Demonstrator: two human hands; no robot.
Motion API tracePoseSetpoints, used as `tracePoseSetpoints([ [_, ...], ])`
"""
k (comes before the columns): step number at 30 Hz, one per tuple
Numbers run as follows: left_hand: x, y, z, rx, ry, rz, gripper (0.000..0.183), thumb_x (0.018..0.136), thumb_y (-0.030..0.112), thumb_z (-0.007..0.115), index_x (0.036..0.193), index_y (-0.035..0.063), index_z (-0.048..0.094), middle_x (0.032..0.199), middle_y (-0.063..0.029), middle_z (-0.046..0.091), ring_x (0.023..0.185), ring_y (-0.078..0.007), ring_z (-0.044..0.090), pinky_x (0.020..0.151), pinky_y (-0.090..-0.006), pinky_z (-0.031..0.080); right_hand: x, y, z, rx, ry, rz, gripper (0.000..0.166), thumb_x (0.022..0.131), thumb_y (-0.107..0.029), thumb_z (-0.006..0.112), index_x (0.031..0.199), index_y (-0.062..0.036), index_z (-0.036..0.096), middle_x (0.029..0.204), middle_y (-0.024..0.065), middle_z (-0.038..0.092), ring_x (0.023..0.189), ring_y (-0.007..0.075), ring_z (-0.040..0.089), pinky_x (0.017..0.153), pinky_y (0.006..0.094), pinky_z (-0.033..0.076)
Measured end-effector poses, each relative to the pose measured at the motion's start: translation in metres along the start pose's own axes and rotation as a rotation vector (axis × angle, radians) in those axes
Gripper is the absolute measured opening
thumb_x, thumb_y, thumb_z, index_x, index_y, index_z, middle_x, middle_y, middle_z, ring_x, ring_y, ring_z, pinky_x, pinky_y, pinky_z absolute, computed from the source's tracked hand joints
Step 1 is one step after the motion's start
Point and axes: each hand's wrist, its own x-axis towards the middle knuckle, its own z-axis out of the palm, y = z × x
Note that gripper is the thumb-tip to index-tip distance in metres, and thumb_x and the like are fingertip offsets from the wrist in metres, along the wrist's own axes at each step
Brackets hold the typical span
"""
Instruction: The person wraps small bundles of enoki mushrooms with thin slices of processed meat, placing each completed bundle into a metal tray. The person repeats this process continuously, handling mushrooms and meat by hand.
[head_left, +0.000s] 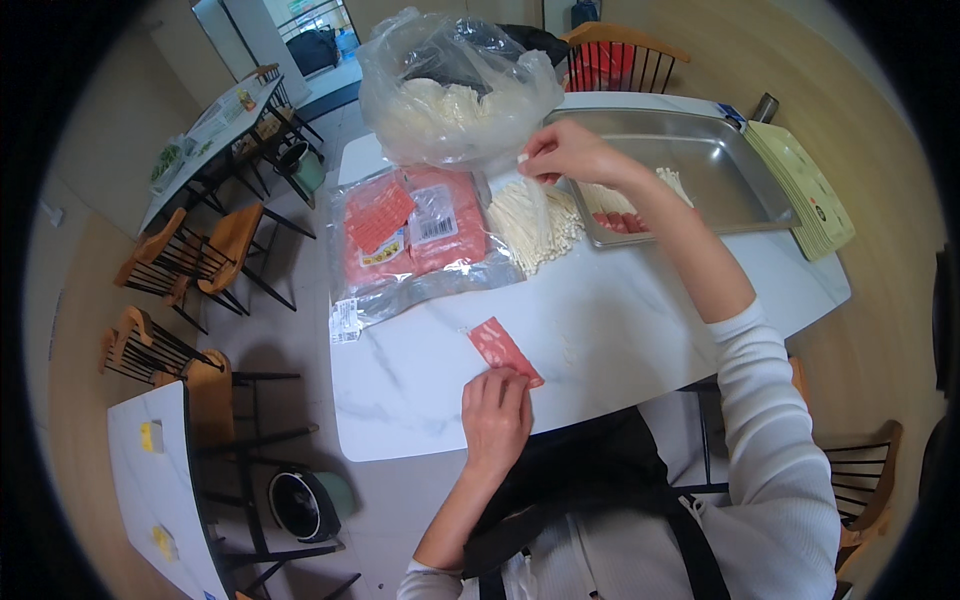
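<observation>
My left hand (495, 420) is at the near end of a thin marbled slice of raw meat (495, 341), its bent fingertips holding that end against the white marbled table (615, 315). Above a loose pile of enoki mushrooms (529, 240), my right hand (566, 154) pinches a small bunch of enoki (523, 159) between thumb and fingers. To the right of the pile, a steel tray (720, 161) holds rolled meat slices (619, 222) with enoki ends sticking out. My right forearm hides part of the tray.
Left of the pile lies opened plastic packaging (420, 289) with sliced meat (450, 217), loose slices on top. Behind stands a clear bag (465, 142) of enoki. Stacked light-green trays (799, 191) flank the steel tray. Wooden chairs (236, 244) and a bin (307, 506) stand left.
</observation>
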Motion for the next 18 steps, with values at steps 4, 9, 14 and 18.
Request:
tracePoseSetpoints([
  [4,-0.006,0.0,-0.002,0.041,-0.02,-0.015,0.022,0.071,-0.002,0.068,0.092,0.0018,0.064,0.095,-0.0095,0.058,0.091,-0.0273,0.057,0.076,-0.0376,0.044,-0.032,-0.024,-0.005,-0.013,0.118,-0.087,0.021,0.084,-0.016,0.071,0.093,0.0023,0.066,0.081,0.0025,0.064,0.073,0.0073,0.059,0.067,0.0227,0.049],
  [9,-0.01,0.002,0.001,0.078,-0.037,-0.01,0.024,0.073,-0.002,0.066,0.096,0.0014,0.065,0.095,-0.0091,0.057,0.09,-0.0261,0.056,0.076,-0.0365,0.044,-0.083,-0.053,0.015,-0.138,0.371,-0.3,0.024,0.084,-0.015,0.071,0.101,0.0009,0.066,0.083,0.0018,0.063,0.075,0.0061,0.057,0.07,0.0216,0.049],
  [14,-0.014,0.001,0.001,0.129,0.01,0.016,0.021,0.074,0.0,0.069,0.095,0.0022,0.066,0.092,-0.0083,0.061,0.086,-0.0253,0.058,0.073,-0.0357,0.045,-0.111,-0.051,0.063,-0.038,0.387,-0.471,0.025,0.083,-0.012,0.071,0.105,-0.0014,0.065,0.086,0.0051,0.067,0.074,0.0071,0.061,0.07,0.0221,0.051],
  [18,-0.017,0.001,0.005,0.155,0.062,0.031,0.022,0.072,0.002,0.074,0.093,0.0032,0.067,0.088,-0.0073,0.062,0.084,-0.0246,0.058,0.07,-0.0353,0.045,-0.134,-0.024,0.118,0.511,0.121,-0.206,0.015,0.087,-0.007,0.067,0.1,0.0002,0.064,0.094,0.0099,0.067,0.086,0.0113,0.063,0.075,0.0233,0.052],
])
